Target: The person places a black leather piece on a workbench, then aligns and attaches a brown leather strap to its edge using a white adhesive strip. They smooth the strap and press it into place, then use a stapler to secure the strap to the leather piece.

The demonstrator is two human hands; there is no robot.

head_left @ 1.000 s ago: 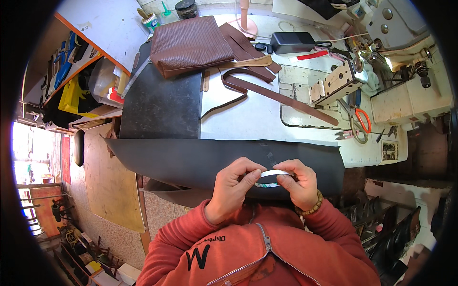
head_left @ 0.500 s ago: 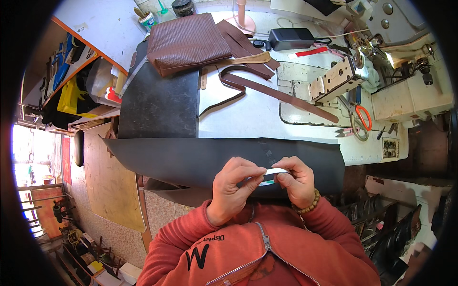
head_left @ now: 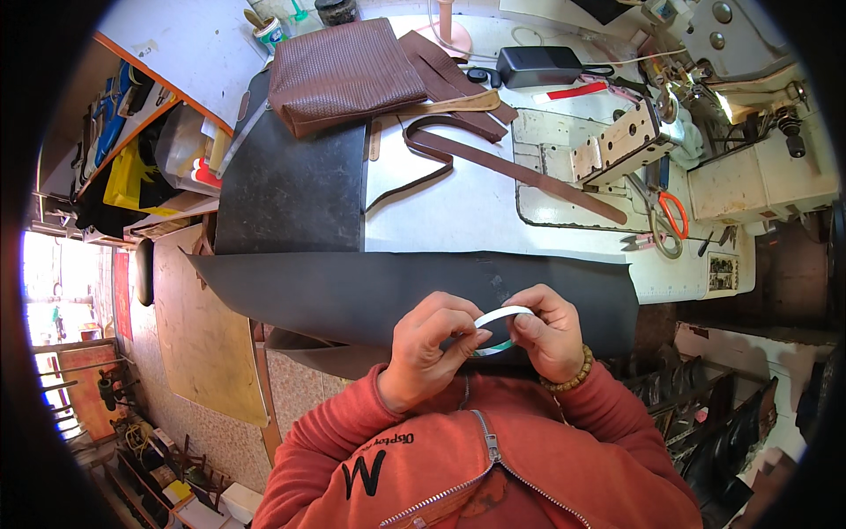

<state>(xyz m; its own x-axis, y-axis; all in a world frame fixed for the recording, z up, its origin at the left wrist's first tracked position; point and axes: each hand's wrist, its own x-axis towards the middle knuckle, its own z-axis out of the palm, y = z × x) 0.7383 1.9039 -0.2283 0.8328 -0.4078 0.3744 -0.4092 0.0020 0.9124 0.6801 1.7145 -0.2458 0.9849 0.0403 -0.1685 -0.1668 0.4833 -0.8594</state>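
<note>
A narrow roll of white tape (head_left: 502,313) with a greenish inner ring is held up in front of my chest. My left hand (head_left: 429,342) pinches its left side between thumb and fingers. On the opposite side, my right hand (head_left: 553,331) grips the roll with thumb and forefinger. Beneath the hands, a dark grey sheet of leather-like material (head_left: 388,286) drapes over the table's front edge and my lap. Part of the roll is hidden behind my fingers.
A brown woven leather bag (head_left: 348,79) and a brown strap (head_left: 529,175) lie on the white table. To the right stand a sewing machine arm (head_left: 621,145) and orange-handled scissors (head_left: 670,220). A black case (head_left: 539,66) sits at the back.
The roll has tilted so its ring opening shows more, and its top edge has risen slightly. Both hands keep hold of it, shifting only a little.
</note>
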